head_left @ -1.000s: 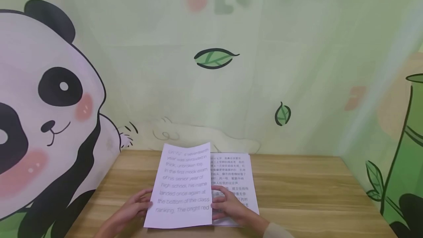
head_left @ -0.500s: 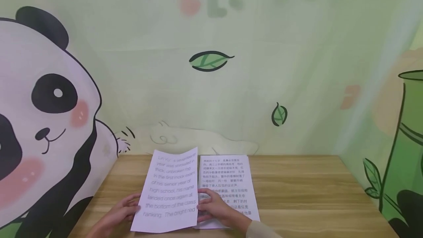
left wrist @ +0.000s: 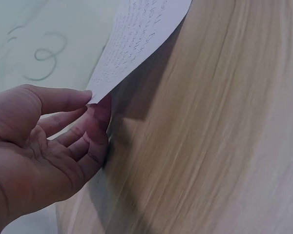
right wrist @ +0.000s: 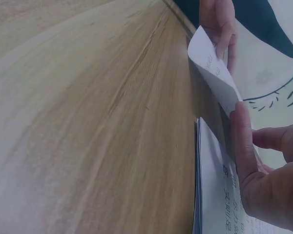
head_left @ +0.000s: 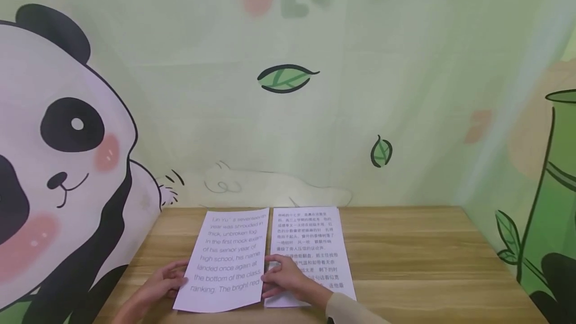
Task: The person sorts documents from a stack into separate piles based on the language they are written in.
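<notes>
A white sheet of paper [head_left: 227, 259] printed with English text is held by both hands just left of a stack of paper [head_left: 310, 234] printed in Chinese. My left hand [head_left: 158, 285] pinches its left edge; in the left wrist view, the thumb of that hand [left wrist: 44, 146] lies on top of the corner and the fingers curl beneath. My right hand [head_left: 285, 279] grips the sheet's right edge, above the stack's left side. Seen from the right wrist, the sheet [right wrist: 216, 73] bows and its near edge stands off the table, while the stack [right wrist: 212, 185] lies flat.
The wooden table [head_left: 418, 264] extends to the right of the stack. Behind it hangs a pale green backdrop [head_left: 202, 89] with a printed panda [head_left: 76, 79], leaves and bamboo. The table's back edge runs along the backdrop.
Both hands have carried the English sheet leftward off the Chinese stack, uncovering most of it. The sheet's far end has come down lower, toward the table.
</notes>
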A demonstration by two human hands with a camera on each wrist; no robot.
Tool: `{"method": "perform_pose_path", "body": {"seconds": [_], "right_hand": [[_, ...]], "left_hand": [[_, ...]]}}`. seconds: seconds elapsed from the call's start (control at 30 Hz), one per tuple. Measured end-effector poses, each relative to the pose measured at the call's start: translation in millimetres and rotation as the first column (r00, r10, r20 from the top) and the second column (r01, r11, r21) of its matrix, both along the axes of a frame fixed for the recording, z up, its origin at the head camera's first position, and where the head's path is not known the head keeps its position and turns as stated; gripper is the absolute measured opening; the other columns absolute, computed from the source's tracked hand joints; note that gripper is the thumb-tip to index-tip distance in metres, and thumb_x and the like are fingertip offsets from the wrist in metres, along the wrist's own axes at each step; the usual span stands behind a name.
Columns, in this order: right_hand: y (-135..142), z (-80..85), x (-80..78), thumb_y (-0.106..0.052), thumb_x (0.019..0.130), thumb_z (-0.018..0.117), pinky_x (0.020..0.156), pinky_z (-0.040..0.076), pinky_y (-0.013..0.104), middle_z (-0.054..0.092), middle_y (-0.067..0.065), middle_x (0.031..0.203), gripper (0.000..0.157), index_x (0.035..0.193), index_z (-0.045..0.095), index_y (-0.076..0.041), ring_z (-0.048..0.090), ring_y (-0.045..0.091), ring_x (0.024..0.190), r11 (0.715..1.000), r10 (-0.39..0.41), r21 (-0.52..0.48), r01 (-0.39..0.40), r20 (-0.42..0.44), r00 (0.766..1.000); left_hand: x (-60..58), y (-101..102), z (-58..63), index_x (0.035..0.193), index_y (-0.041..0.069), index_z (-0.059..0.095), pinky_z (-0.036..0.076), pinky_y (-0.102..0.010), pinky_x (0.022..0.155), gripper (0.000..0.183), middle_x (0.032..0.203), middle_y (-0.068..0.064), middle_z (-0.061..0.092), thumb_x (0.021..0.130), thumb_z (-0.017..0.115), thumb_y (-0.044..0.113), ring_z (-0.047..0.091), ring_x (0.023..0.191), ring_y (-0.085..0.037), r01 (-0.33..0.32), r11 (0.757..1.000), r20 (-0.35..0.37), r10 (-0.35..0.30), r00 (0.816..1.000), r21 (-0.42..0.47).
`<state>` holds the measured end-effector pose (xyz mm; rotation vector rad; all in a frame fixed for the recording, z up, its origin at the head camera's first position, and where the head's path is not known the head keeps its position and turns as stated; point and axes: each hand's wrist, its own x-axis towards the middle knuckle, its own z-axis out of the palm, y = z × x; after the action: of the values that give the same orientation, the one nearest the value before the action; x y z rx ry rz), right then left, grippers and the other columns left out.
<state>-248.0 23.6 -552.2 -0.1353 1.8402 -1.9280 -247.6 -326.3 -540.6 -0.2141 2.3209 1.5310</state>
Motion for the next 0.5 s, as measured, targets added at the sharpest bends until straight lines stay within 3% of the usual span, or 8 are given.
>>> {"method": "perform_pose_path", "body": {"seconds": [0.2, 0.5], "right_hand": [[-5, 2.2, -1.3, 0.009, 0.088, 0.066, 0.066, 0.064, 0.040, 0.074, 0.018, 0.091, 0.061, 0.145, 0.046, 0.007, 0.077, 0.031, 0.074, 1.000, -0.004, 0.019, 0.005, -0.022, 1.000], [-17, -0.4, -7.5, 0.007, 0.090, 0.065, 0.067, 0.064, 0.041, 0.074, 0.020, 0.094, 0.059, 0.145, 0.046, 0.007, 0.074, 0.020, 0.068, 0.999, 0.019, 0.029, -0.018, -0.020, 1.000]], "left_hand": [[-3.7, -3, -0.9, 0.150, -0.004, 0.042, 0.047, -0.031, 0.068, 0.062, 0.099, -0.007, 0.070, 0.093, 0.066, 0.005, 0.060, 0.080, -0.019, -0.060, 0.994, 0.002, 0.060, 0.998, -0.091], [-5.2, -8, -2.8, 0.145, -0.007, 0.047, 0.042, -0.028, 0.064, 0.058, 0.089, -0.007, 0.063, 0.093, 0.068, 0.005, 0.054, 0.073, -0.018, -0.082, 0.978, -0.032, 0.078, 0.996, -0.192]]}}
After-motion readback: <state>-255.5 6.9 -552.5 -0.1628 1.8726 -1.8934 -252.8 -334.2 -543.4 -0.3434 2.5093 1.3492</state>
